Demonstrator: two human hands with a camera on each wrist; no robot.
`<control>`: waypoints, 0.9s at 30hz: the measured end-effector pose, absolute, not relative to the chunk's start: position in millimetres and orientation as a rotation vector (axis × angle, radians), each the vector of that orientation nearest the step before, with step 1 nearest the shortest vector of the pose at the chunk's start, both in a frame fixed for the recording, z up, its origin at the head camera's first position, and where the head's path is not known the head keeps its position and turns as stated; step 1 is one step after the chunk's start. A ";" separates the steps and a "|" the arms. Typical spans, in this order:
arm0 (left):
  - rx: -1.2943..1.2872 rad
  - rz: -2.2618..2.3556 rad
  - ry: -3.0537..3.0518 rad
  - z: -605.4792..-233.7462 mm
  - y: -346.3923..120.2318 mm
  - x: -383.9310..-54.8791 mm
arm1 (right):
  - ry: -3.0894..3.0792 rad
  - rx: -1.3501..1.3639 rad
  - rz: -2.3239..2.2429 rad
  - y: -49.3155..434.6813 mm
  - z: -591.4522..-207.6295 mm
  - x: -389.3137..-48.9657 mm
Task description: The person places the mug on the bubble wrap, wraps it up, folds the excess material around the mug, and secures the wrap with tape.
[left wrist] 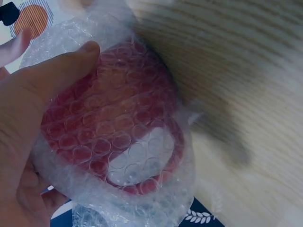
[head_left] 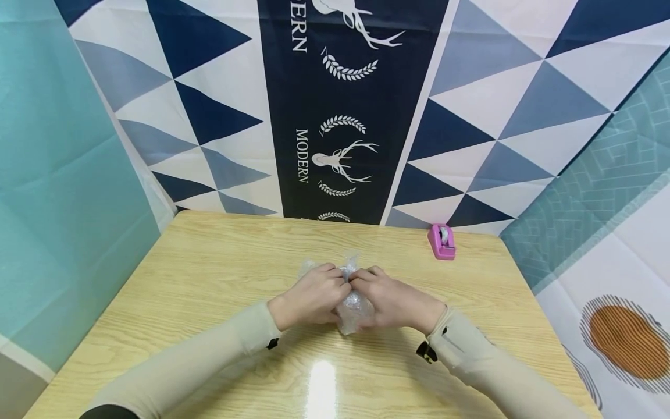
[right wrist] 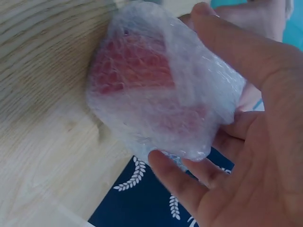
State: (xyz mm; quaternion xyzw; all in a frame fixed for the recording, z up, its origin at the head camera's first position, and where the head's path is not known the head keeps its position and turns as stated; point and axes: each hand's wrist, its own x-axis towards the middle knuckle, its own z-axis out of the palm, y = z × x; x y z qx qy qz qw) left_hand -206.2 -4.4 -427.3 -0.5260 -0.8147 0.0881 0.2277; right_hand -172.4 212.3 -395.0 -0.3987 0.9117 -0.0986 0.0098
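Between my hands, over the middle of the table, is a bundle of clear bubble wrap (head_left: pixel 355 311). Through the wrap in the left wrist view shows a red, rounded object (left wrist: pixel 94 118) with a white patch near one edge; its kind cannot be made out. My left hand (head_left: pixel 314 294) grips the bundle from the left, thumb lying over the wrap's face. From the other side my right hand (head_left: pixel 392 299) holds it, thumb and fingers curled about the folded wrap (right wrist: pixel 203 80). Loose wrap stands up beyond the knuckles in the head view.
A pink tape dispenser (head_left: pixel 442 243) stands at the table's back right. The wood-grain table (head_left: pixel 220 262) meets a wall hanging (head_left: pixel 335 116) with triangles and deer heads at its back edge. Teal cloth hangs on the left; patterned cloth lies to the right.
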 end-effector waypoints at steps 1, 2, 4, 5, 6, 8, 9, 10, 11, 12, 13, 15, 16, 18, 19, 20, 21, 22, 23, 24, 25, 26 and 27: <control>-1.452 0.242 -2.240 -427.3 -4.2 -206.8 | 2.861 -1.247 -0.276 211.7 -396.0 -171.9; -1.454 0.241 -2.236 -427.0 -4.0 -207.1 | 2.875 -1.253 -0.246 211.1 -396.9 -171.6; -1.459 0.235 -2.235 -426.4 -3.8 -208.3 | 2.900 -1.267 -0.193 210.3 -398.0 -171.1; -1.462 0.228 -2.235 -425.8 -3.8 -208.6 | 2.910 -1.276 -0.174 210.0 -398.4 -171.3; -1.465 0.223 -2.237 -425.3 -3.8 -209.0 | 2.917 -1.279 -0.163 209.6 -398.6 -171.6; -1.474 0.218 -2.241 -424.3 -4.1 -209.6 | 2.926 -1.289 -0.151 209.4 -398.6 -172.3; -1.480 0.217 -2.249 -423.7 -4.3 -209.9 | 2.928 -1.295 -0.154 209.3 -398.5 -172.7; -1.485 0.221 -2.259 -423.0 -4.5 -210.1 | 2.930 -1.304 -0.161 209.3 -398.3 -173.3; -1.491 0.224 -2.271 -422.3 -4.8 -210.3 | 2.931 -1.320 -0.167 209.5 -398.5 -173.9; -1.498 0.230 -2.284 -421.8 -5.1 -210.6 | 2.935 -1.337 -0.170 209.8 -398.7 -174.6; -1.505 0.226 -2.299 -421.1 -5.3 -210.8 | 2.942 -1.359 -0.174 210.1 -398.7 -175.1; -1.518 0.214 -2.328 -419.4 -5.6 -211.5 | 2.956 -1.400 -0.181 210.7 -398.9 -176.2; -1.524 0.204 -2.340 -418.6 -5.7 -212.1 | 2.960 -1.417 -0.184 211.1 -399.0 -176.7; -1.546 0.168 -2.366 -417.3 -6.0 -213.7 | 2.963 -1.441 -0.187 211.2 -398.6 -177.8; -1.560 0.147 -2.376 -416.6 -6.1 -214.7 | 2.961 -1.446 -0.190 211.2 -398.5 -178.1; -1.576 0.129 -2.387 -415.7 -6.2 -216.0 | 2.955 -1.447 -0.188 211.1 -398.3 -178.7; -1.593 0.106 -2.400 -414.8 -6.5 -217.4 | 2.948 -1.444 -0.188 210.7 -397.9 -179.1; -1.611 0.081 -2.414 -414.0 -6.8 -218.9 | 2.941 -1.446 -0.188 210.4 -397.6 -179.5; -1.631 0.057 -2.428 -413.0 -7.1 -220.4 | 2.936 -1.449 -0.184 209.9 -396.9 -180.0; -1.651 0.036 -2.438 -412.0 -7.5 -222.0 | 2.930 -1.450 -0.181 209.4 -396.3 -180.6; -1.667 0.016 -2.447 -411.1 -7.8 -223.6 | 2.925 -1.452 -0.182 208.9 -395.8 -181.3; -1.681 0.001 -2.461 -410.2 -8.3 -225.2 | 2.919 -1.450 -0.181 208.3 -394.8 -181.9; -1.692 -0.016 -2.471 -409.5 -8.7 -226.5 | 2.914 -1.450 -0.186 207.8 -394.1 -182.5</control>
